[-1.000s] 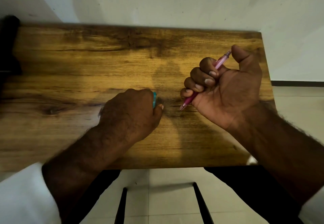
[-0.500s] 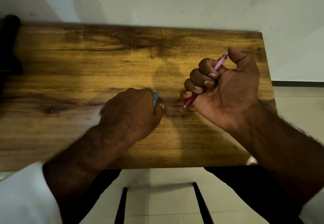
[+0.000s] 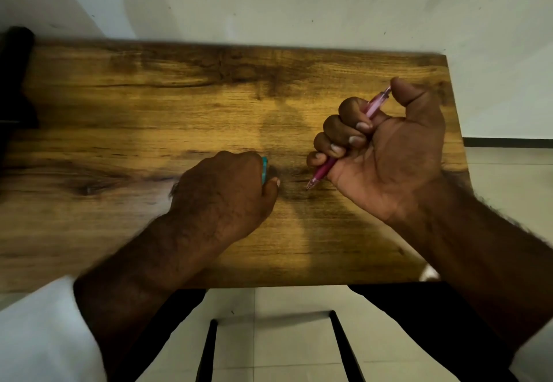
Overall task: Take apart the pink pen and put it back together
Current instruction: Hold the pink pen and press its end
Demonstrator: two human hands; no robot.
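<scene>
the right hand (image 3: 386,154) clenches the pink pen (image 3: 347,139), axis slanting upper right to lower left, tip toward the left hand (image 3: 224,193), fisted on something teal (image 3: 264,170).

A plain indoor room, most likely in a home or a simple office. A small wooden table (image 3: 149,106) with dark-stained grain stands against a bare, speckled pale wall (image 3: 299,1) on the far side. Pale floor tiles (image 3: 278,342) show below its near edge, with a dark skirting strip (image 3: 508,142) at the right.
</scene>
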